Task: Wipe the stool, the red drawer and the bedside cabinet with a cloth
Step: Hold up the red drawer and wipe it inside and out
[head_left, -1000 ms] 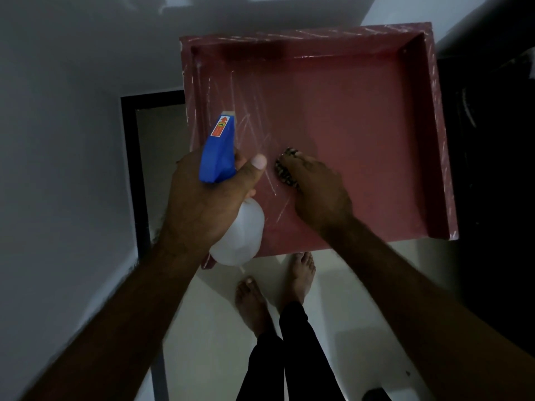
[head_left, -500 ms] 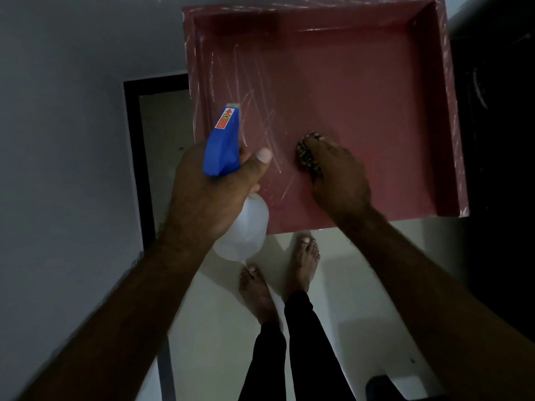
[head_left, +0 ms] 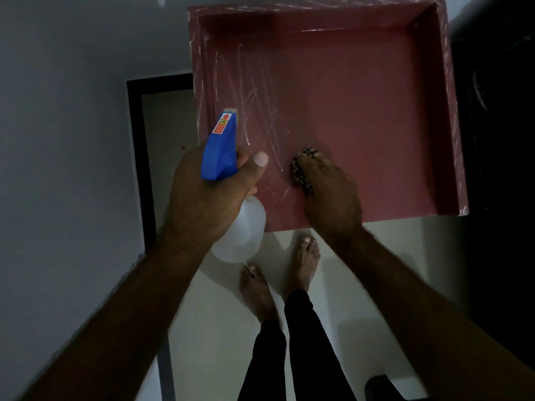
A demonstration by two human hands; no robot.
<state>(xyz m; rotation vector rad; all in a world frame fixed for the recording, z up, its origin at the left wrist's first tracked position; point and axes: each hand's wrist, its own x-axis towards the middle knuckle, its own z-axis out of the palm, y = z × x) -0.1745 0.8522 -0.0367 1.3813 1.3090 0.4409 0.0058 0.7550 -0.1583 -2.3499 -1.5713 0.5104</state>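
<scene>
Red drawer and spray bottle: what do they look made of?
Red drawer: probably painted or laminated board, smooth and semi-glossy; light glints along its back edge and pale wipe streaks show. Spray bottle: translucent white plastic body, opaque blue plastic head, judging by the look.

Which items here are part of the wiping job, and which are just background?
In use: red drawer, cloth under the right hand, spray bottle in the left hand.
Background: dark frame by the wall, dark object on the floor.
</scene>
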